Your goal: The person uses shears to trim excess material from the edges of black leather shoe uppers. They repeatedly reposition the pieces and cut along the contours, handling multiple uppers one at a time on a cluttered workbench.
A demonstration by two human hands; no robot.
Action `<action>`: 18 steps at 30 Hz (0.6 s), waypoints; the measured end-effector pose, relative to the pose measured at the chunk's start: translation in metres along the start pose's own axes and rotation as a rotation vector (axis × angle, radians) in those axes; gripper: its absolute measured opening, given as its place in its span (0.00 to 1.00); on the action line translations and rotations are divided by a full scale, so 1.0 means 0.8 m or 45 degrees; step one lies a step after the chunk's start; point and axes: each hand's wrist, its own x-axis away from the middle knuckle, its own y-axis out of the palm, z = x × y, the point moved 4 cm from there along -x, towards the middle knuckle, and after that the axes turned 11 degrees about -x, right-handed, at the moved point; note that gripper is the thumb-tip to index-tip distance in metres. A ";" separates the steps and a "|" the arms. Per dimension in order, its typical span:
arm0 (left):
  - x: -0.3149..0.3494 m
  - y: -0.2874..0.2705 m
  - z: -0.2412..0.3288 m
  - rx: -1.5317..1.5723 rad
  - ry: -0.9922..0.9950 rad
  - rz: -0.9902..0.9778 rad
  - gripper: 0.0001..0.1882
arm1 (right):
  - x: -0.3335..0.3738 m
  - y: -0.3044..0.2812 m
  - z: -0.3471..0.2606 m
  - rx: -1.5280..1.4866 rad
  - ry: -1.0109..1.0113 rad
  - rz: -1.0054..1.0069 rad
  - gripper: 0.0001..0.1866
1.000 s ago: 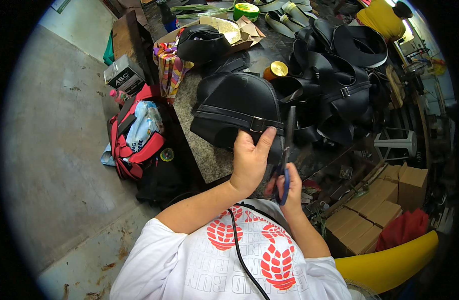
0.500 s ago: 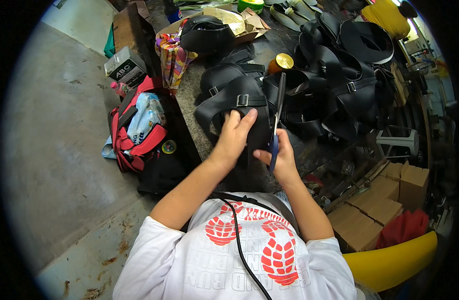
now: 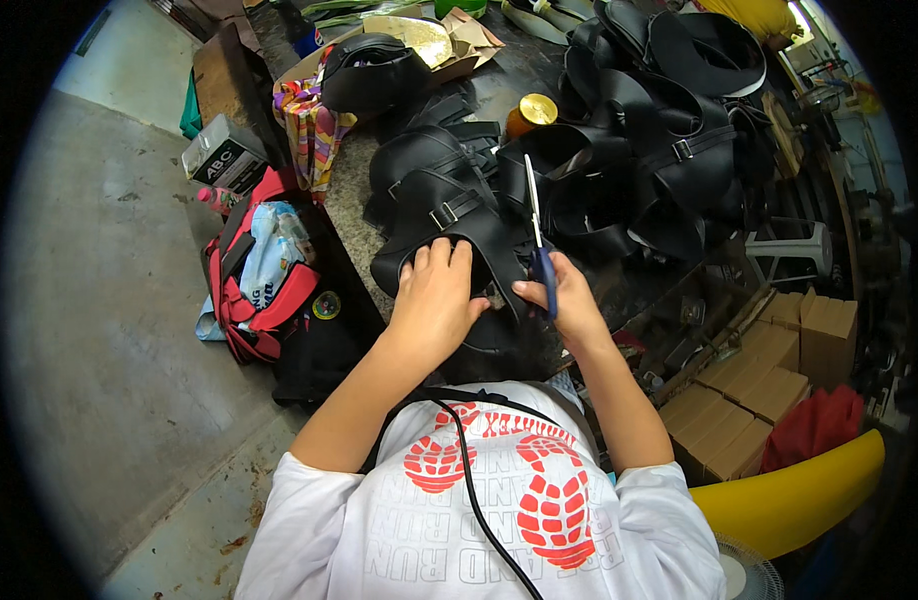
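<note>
My left hand (image 3: 431, 300) lies with fingers stretched over the near edge of a black leather sandal upper (image 3: 417, 208), its thumb apart. A strap with a silver buckle (image 3: 443, 215) crosses that upper. Another black strapped upper (image 3: 411, 155) lies just beyond it. In my right hand (image 3: 571, 308) is a pair of scissors (image 3: 544, 272) with dark blue handles, the blades pointing away from me and looking closed. My right fingertips are close to the right edge of the near upper.
A heap of black buckled uppers (image 3: 669, 150) covers the table's right side. Beyond my hands stands a gold-lidded jar (image 3: 535, 110). A red bag (image 3: 294, 300) sits at the left, near a metal can (image 3: 226, 155). Cardboard boxes (image 3: 734, 425) and a yellow chair (image 3: 799, 505) are at the right.
My left hand has gone from gripping the upper, thumb on top, to lying spread over its near edge. The upper now lies lower and tilted. The scissors stay in my right hand.
</note>
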 end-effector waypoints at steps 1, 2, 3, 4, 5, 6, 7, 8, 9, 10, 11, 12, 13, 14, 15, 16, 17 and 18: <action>-0.009 0.003 -0.001 0.035 0.016 0.079 0.29 | -0.010 0.002 0.006 0.049 -0.020 0.034 0.20; -0.016 0.006 -0.004 0.075 0.033 0.138 0.28 | -0.018 0.003 0.013 0.075 -0.057 0.091 0.20; -0.023 0.010 -0.008 0.116 0.050 0.194 0.27 | -0.027 0.001 0.019 0.164 -0.087 0.153 0.20; -0.025 0.007 -0.008 0.110 0.121 0.410 0.24 | -0.034 0.002 0.023 0.011 -0.225 0.150 0.20; -0.024 0.004 -0.009 0.042 0.260 0.604 0.22 | -0.040 0.003 0.025 -0.132 -0.359 0.156 0.21; -0.022 0.007 -0.012 0.032 0.235 0.695 0.22 | -0.047 0.000 0.029 -0.062 -0.388 0.252 0.21; -0.020 0.008 -0.017 0.038 0.205 0.784 0.22 | -0.054 -0.001 0.029 -0.009 -0.464 0.316 0.22; -0.023 0.012 -0.023 -0.001 0.154 0.799 0.25 | -0.059 -0.002 0.029 0.141 -0.481 0.385 0.23; -0.026 0.017 -0.028 -0.114 0.095 0.758 0.28 | -0.063 0.000 0.030 0.156 -0.518 0.400 0.24; -0.034 0.025 -0.032 -0.152 0.101 0.672 0.28 | -0.064 0.002 0.029 0.223 -0.591 0.411 0.25; -0.043 0.033 -0.038 -0.196 0.114 0.619 0.28 | -0.064 0.004 0.027 0.300 -0.636 0.439 0.26; -0.056 0.041 -0.047 -0.228 0.070 0.543 0.27 | -0.062 0.004 0.026 0.380 -0.663 0.450 0.27; -0.069 0.049 -0.058 -0.264 0.039 0.495 0.26 | -0.057 0.004 0.023 0.436 -0.740 0.433 0.27; -0.079 0.053 -0.068 -0.317 -0.024 0.542 0.26 | -0.051 -0.001 0.021 0.500 -0.756 0.430 0.27; -0.088 0.055 -0.082 -0.306 -0.053 0.551 0.25 | -0.043 -0.008 0.018 0.571 -0.808 0.424 0.27; -0.095 0.060 -0.089 -0.274 -0.015 0.511 0.25 | -0.035 -0.019 0.015 0.619 -0.814 0.417 0.26; -0.101 0.063 -0.097 -0.240 -0.006 0.445 0.25 | -0.027 -0.031 0.010 0.675 -0.831 0.413 0.26; -0.105 0.060 -0.100 -0.215 0.023 0.461 0.25 | -0.022 -0.045 0.009 0.607 -0.791 0.400 0.26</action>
